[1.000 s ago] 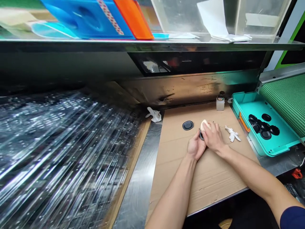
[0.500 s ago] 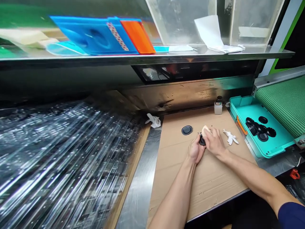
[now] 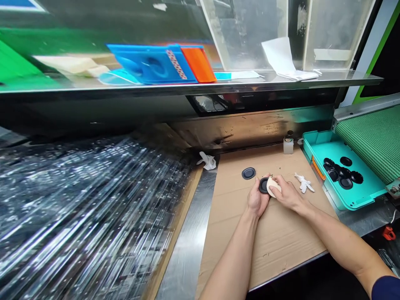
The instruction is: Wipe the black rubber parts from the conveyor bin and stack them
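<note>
My left hand (image 3: 258, 200) holds a round black part (image 3: 263, 186) over the cardboard sheet (image 3: 231, 225). Pinched in my right hand (image 3: 286, 192) is a cream-coloured round pad (image 3: 273, 188), which overlaps the right edge of the black part. Another black round part (image 3: 248, 173) lies flat on the cardboard, up and left of my hands. A crumpled white cloth (image 3: 303, 182) rests to the right of my right hand.
A teal tray (image 3: 359, 198) with several black round parts stands at the right, beside a green conveyor belt (image 3: 371, 133). A small bottle (image 3: 288, 145) is at the back. Clear plastic wrapping (image 3: 103, 216) fills the left. A metal shelf (image 3: 237, 84) spans above.
My right hand has shifted slightly right and down with the pad, showing more of the black part in my left hand. The whole view has moved a little.
</note>
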`<state>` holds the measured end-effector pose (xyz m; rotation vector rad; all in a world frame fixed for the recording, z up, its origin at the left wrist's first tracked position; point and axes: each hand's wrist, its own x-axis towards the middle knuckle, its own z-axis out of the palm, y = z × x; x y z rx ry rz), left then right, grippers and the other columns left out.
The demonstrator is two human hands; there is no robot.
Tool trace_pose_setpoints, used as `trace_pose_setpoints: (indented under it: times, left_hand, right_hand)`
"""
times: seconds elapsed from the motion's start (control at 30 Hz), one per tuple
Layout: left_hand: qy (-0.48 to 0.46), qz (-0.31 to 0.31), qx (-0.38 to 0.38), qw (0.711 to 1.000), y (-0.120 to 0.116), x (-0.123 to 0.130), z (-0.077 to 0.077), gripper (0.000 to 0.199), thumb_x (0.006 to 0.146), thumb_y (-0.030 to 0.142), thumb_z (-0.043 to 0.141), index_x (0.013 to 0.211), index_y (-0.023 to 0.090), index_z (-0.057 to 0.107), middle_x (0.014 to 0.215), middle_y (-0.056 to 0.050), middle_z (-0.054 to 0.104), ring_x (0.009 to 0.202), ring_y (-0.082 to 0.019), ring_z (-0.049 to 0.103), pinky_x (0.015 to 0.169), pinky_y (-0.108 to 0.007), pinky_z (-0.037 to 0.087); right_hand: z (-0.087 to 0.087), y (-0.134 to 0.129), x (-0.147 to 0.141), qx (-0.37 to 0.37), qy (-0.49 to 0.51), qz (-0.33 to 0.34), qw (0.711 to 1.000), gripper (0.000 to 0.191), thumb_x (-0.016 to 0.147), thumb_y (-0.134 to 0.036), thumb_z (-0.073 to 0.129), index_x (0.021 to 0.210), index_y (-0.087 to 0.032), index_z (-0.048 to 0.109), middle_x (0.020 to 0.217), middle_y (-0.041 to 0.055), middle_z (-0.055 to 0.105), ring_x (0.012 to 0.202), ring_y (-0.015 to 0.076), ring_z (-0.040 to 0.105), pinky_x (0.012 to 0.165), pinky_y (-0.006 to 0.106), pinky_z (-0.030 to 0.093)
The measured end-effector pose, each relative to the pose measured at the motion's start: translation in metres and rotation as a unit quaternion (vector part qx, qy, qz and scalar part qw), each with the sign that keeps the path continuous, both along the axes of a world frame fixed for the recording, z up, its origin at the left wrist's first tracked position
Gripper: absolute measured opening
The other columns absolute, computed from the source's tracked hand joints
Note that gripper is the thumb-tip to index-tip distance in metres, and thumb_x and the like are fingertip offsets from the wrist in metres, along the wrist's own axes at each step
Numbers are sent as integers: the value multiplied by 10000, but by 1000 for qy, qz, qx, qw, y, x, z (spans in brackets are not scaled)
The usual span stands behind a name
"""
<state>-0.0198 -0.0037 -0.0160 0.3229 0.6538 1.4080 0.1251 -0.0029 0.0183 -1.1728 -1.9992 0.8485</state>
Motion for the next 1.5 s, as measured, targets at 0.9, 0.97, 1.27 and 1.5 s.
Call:
trace_pose_setpoints:
  times: [0.9, 0.97, 1.27, 1.5]
  left_hand:
    - [20, 23, -25, 999, -2, 5, -9, 339, 1030, 375, 519, 1054, 117, 739, 1113, -144, 771, 1144, -242, 704, 1079, -417, 521]
    - [24, 15, -32, 999, -2, 3, -8, 379, 1046, 385, 472, 1055, 114, 737, 1112, -150, 769, 1139, -242, 705, 1067, -419, 528]
    - [77, 18, -11, 997, -1, 3, -13, 357, 1009, 410, 554, 1028, 114, 753, 1078, -132, 771, 1074, -233, 718, 1057, -413, 529]
    - [56, 9, -22, 998, -2, 2, -11, 389, 1038, 402, 486, 1056, 115, 746, 1129, -150, 767, 1145, -253, 702, 1048, -443, 541]
  right_hand:
    - [5, 7, -20, 39, -276, -88, 956, 308, 1078, -377, 338, 1255, -232, 544, 1121, 102, 739, 923, 249, 690, 755, 319, 472]
    - [7, 6, -15, 29, -267, -61, 961, 296, 1059, -378, 395, 1258, -241, 566, 1114, 89, 744, 931, 247, 692, 769, 315, 472]
    - [-1, 15, 2, -3, -62, 21, 998, 185, 948, -325, 620, 1067, -248, 739, 1152, 14, 766, 1049, 176, 692, 881, 240, 468]
    - [6, 9, 0, 5, -178, -83, 981, 285, 1011, -431, 502, 1166, -277, 687, 972, 32, 769, 895, 209, 701, 758, 270, 450]
